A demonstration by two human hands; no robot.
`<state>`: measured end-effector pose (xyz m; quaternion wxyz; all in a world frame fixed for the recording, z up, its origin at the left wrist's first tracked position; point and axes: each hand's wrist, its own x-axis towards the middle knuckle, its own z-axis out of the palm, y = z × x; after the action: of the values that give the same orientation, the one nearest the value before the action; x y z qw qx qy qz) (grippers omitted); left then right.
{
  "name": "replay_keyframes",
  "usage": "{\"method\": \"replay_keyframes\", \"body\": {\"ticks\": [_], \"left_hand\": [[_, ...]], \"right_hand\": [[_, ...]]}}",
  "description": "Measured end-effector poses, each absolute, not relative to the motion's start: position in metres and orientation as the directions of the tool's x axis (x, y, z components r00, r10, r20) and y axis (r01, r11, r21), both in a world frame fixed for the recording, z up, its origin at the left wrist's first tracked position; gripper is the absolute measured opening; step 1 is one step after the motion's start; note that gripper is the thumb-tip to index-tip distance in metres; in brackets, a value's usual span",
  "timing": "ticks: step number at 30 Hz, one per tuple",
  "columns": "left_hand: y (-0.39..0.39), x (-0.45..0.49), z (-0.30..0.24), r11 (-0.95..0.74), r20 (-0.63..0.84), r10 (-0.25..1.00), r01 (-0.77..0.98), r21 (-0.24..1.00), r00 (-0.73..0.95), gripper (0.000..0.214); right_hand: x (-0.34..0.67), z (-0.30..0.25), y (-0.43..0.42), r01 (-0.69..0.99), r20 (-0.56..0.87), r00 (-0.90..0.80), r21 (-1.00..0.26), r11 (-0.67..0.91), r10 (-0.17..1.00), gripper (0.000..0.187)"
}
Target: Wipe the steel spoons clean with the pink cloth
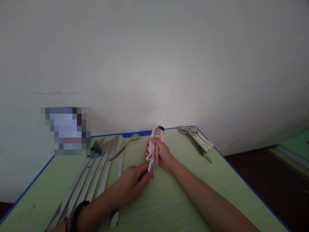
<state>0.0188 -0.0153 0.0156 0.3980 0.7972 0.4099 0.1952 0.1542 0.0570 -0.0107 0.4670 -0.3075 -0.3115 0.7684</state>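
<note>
A metal spoon (pixel 151 162) is held up over the table, its bowl pointing away from me. My left hand (pixel 136 178) pinches the near end of its handle between thumb and fingers. Higher up, my right hand (pixel 162 151) is closed round a pink and white cloth (pixel 156 156) that wraps the spoon just below the bowl. The cloth hides part of the handle. Left of my hands, another spoon (pixel 125 145) lies slantwise across a table knife (pixel 120 161).
Several long-handled metal utensils (pixel 90 174) lie side by side on the left, partly under my left forearm. Several spoons and white-handled cutlery (pixel 196 140) are bunched at the back right. A blurred-out upright object (pixel 67 129) stands back left. The blue-edged green table (pixel 188 193) meets a wall (pixel 154 64).
</note>
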Motion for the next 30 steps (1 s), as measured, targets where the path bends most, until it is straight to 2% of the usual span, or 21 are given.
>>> {"method": "replay_keyframes", "body": {"ticks": [30], "left_hand": [[-0.0156, 0.0164, 0.0131, -0.373, 0.002, 0.801, 0.496, 0.784, 0.599, 0.018]], "right_hand": [[0.1552, -0.0113, 0.057, -0.491, -0.204, -0.381, -0.782, -0.384, 0.902, 0.023]]}}
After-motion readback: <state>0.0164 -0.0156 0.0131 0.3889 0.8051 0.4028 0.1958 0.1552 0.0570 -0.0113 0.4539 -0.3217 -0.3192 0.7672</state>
